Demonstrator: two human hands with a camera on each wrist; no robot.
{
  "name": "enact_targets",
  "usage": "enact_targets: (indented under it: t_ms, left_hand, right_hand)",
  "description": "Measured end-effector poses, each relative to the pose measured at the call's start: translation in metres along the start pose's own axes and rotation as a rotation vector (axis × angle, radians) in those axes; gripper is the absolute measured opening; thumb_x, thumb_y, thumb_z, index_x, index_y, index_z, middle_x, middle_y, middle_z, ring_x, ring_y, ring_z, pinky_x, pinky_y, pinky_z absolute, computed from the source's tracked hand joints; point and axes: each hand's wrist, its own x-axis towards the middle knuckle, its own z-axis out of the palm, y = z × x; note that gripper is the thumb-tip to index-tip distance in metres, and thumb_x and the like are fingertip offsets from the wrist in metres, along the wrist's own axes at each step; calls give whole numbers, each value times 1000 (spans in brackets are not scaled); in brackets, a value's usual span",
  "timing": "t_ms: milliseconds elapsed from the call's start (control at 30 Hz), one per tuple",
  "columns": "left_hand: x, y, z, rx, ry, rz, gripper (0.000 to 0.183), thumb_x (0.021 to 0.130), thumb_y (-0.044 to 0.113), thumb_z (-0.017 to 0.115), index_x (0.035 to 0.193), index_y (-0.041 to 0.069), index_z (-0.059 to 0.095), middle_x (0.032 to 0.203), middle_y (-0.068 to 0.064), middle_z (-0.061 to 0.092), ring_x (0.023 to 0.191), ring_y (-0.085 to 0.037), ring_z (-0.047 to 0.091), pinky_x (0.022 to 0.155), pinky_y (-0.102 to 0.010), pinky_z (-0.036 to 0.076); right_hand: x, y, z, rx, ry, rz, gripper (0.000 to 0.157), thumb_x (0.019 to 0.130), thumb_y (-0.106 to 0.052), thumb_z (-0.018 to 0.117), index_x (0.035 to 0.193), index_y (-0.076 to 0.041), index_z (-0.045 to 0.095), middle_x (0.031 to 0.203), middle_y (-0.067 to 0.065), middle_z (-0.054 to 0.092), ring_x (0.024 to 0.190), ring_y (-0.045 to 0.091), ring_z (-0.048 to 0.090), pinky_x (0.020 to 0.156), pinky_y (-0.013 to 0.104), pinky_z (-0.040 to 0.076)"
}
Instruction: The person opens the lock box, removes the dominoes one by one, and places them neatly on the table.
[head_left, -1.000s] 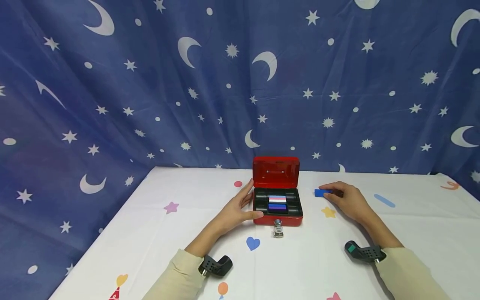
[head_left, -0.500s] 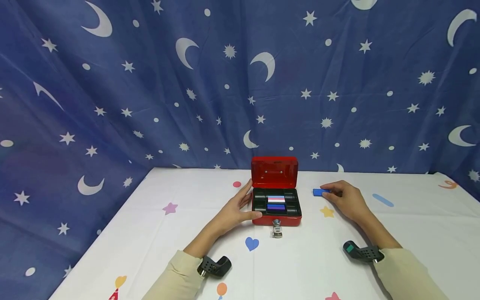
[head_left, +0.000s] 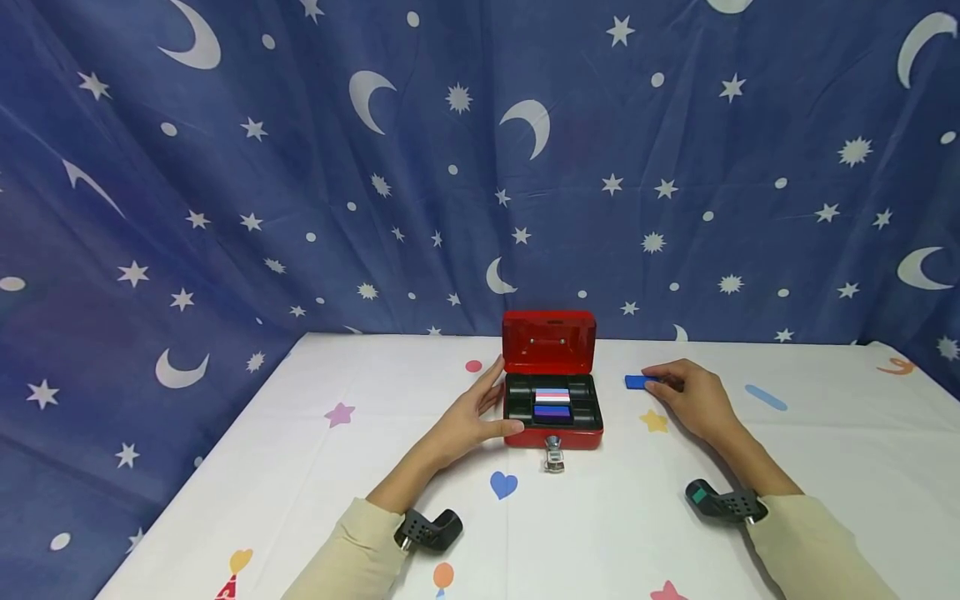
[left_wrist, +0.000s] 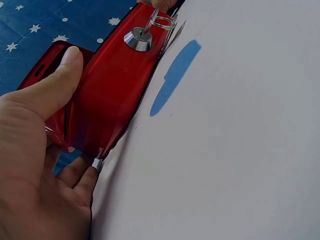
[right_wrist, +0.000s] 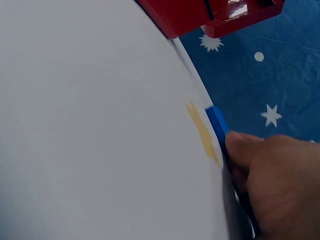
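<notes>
A red cash box (head_left: 564, 439) stands on the white tablecloth with its lid (head_left: 549, 342) raised and a black tray (head_left: 519, 403) inside. Two small striped blocks lie in the tray's middle: a pink, white and light-blue one (head_left: 552, 396) and a blue and purple one (head_left: 552, 414). My left hand (head_left: 467, 427) holds the box's left end, thumb at the front corner, fingers along the side. To the right of the box, my right hand (head_left: 693, 398) pinches a blue rectangular block (head_left: 636, 382) low over the cloth; its right part is hidden by the fingers.
A key with rings (head_left: 554, 461) hangs from the lock at the box front. Behind the table hangs a blue curtain (head_left: 420, 267) with moons and stars. The tablecloth (head_left: 600, 517) bears flat printed shapes, such as a blue heart (head_left: 503, 484).
The head view has shifted slightly. Both hands, the cash box and the blue block keep their places relative to each other.
</notes>
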Motion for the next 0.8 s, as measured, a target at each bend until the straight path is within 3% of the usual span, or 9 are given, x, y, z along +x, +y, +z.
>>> enact_targets:
  t_ms: [800]
  left_hand:
    - [0,-2,0,-23,-2,7,95,82,9,75,154,9,13,159,-8,10,141,-33,22,112,-44,24]
  right_hand:
    - [-1,-6,2,-21,-4,-14,25,89,-10,67,113,-1,69,97,15,60,81,26,49,67,36,41]
